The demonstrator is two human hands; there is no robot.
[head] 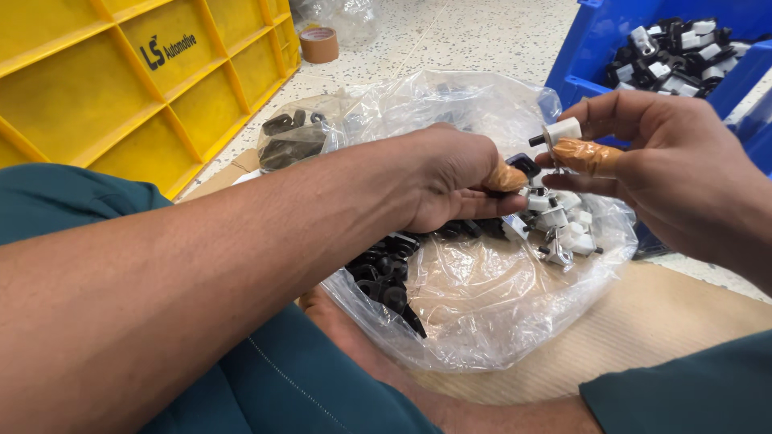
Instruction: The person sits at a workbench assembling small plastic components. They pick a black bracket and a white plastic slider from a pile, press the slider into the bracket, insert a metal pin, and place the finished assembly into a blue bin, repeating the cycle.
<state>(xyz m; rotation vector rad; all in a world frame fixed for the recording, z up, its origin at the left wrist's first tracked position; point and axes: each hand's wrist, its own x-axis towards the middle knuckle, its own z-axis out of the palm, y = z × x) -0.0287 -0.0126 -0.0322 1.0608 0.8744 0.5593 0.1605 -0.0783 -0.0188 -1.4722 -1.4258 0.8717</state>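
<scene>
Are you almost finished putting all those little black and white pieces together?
Some look done: joined black-and-white pieces fill the blue bin. In hand now: the right hand holds a small white piece, and the left hand pinches a black piece. Lots seem left: loose black parts and white parts lie in the clear plastic bag.

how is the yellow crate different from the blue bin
The yellow crate looks empty, its ribbed dividers bare; the blue bin holds a heap of black and white parts. The crate sits at upper left, the bin at upper right behind the right hand. Both are plastic and rest on the speckled floor.
</scene>
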